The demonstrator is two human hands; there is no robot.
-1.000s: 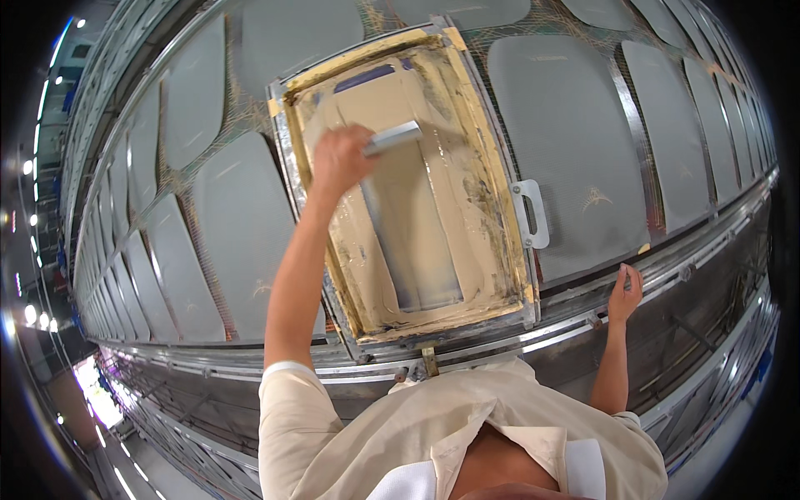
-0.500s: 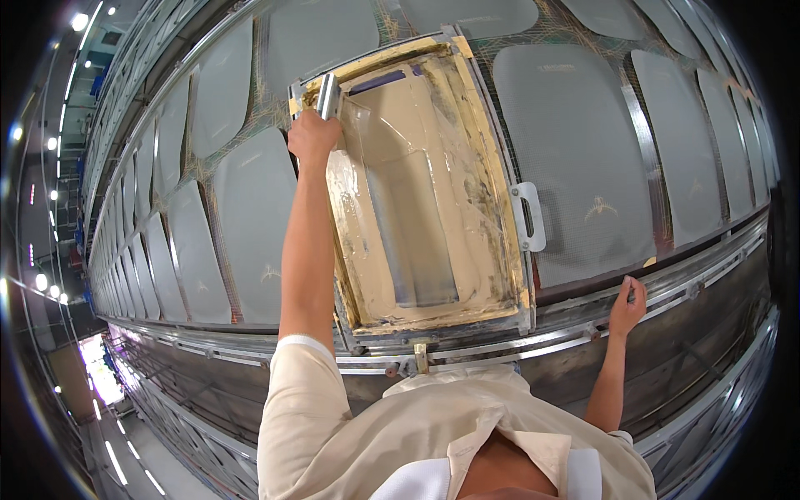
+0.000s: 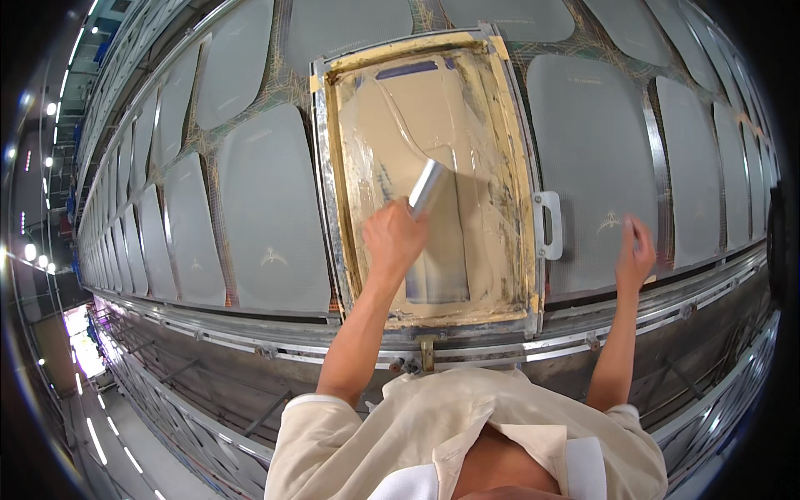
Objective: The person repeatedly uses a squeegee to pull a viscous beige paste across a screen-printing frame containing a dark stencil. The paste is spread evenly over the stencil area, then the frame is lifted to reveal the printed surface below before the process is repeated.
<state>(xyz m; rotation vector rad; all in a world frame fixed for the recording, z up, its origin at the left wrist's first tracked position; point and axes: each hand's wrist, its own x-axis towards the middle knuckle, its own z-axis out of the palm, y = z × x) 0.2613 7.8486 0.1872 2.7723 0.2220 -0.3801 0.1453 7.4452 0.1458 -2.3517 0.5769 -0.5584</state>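
- Squeegee: a short metal-bladed tool, lying tilted on the mesh of the frame, about at the frame's middle, blade end pointing up and right.
- Left hand is closed in a fist round the squeegee's lower end, just below the frame's centre; the forearm comes up from the lower edge.
- Right hand is open, fingers spread, resting near the rail to the right of the frame, past the white handle on the frame's right side. It holds nothing.
- Paste, beige and wet, is smeared over most of the mesh inside the frame; it lies thicker along the frame's edges, and a darker patch shows through below the centre.
- Handling, as I judge it: the squeegee looks light and stiff, its bare metal likely slick where paste reaches it, so the grip belongs on the clean lower end, as now. The paste looks thick and sticky and would drag on the blade.
- Grey panels lie in rows to the left and right of the frame, on the long desk.
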